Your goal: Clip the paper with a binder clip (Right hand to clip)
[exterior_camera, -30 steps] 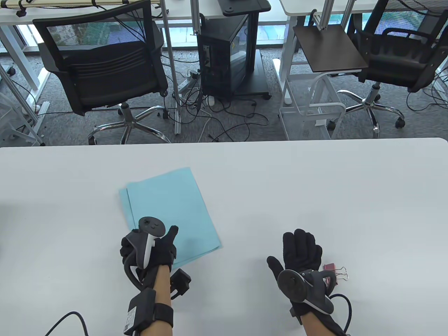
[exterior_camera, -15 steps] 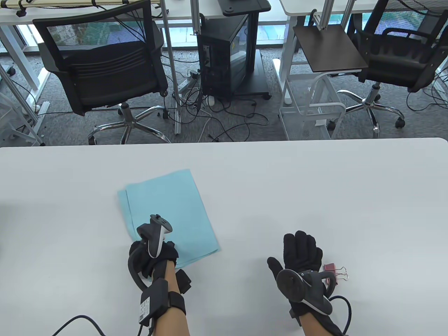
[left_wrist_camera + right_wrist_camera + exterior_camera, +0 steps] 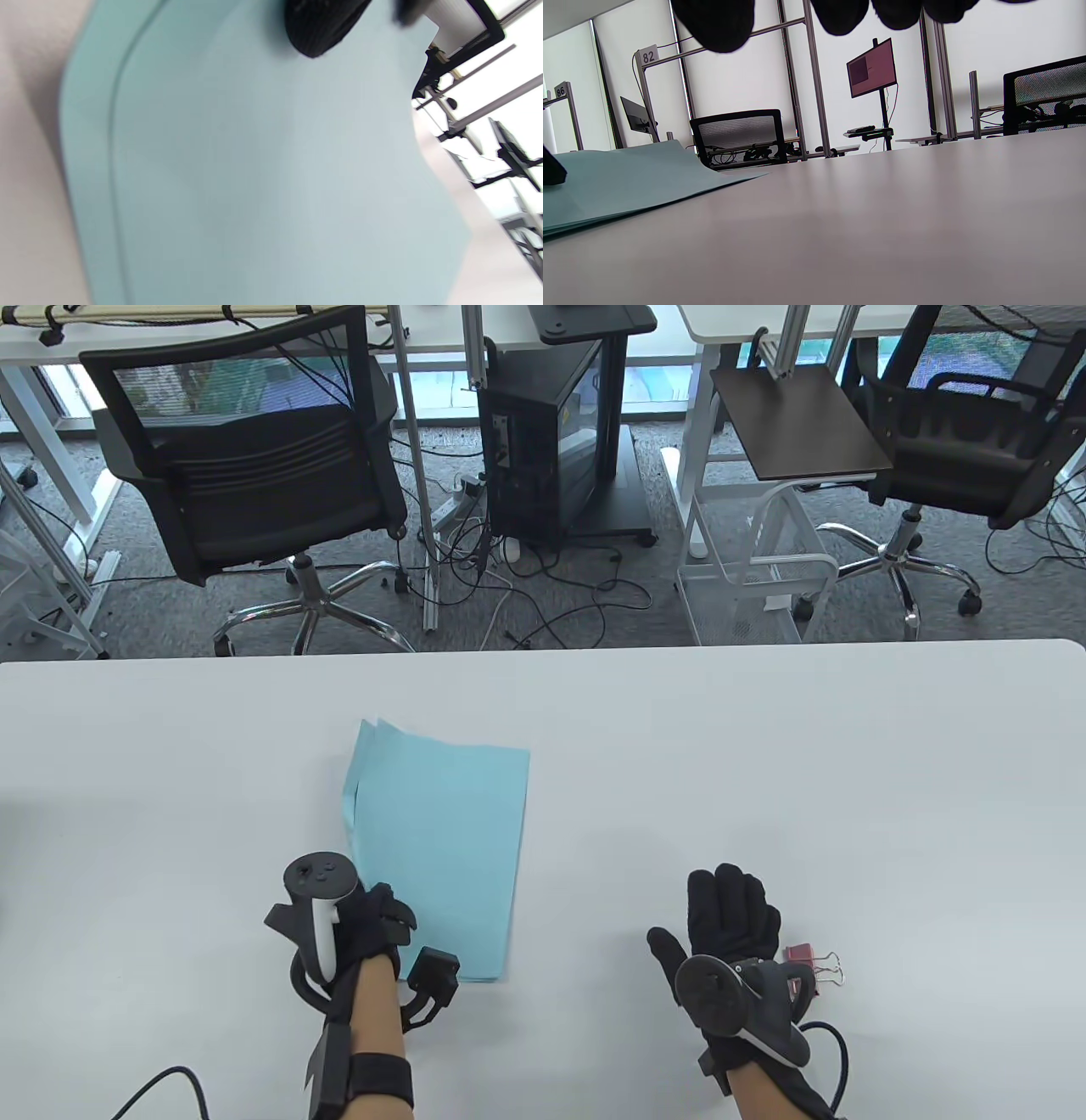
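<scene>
A stack of light blue paper (image 3: 441, 848) lies on the white table (image 3: 764, 780), its far end lifted off the surface. My left hand (image 3: 373, 920) grips the stack at its near left corner; in the left wrist view the paper (image 3: 263, 169) fills the frame under a gloved fingertip (image 3: 322, 25). A pink binder clip (image 3: 813, 964) with wire handles lies on the table just right of my right hand (image 3: 725, 912). The right hand rests flat on the table with fingers spread and holds nothing. In the right wrist view the paper (image 3: 628, 186) rises at the left.
The table's far edge (image 3: 543, 646) runs across the middle of the table view. Beyond it stand office chairs (image 3: 254, 475), a computer tower (image 3: 543, 441) and a white wire cart (image 3: 755, 551). Cables trail from both wrists at the near edge.
My left hand has taken hold of the paper stack, turned it clockwise, shifted it right and raised its far end. The right hand and the clip have not moved.
</scene>
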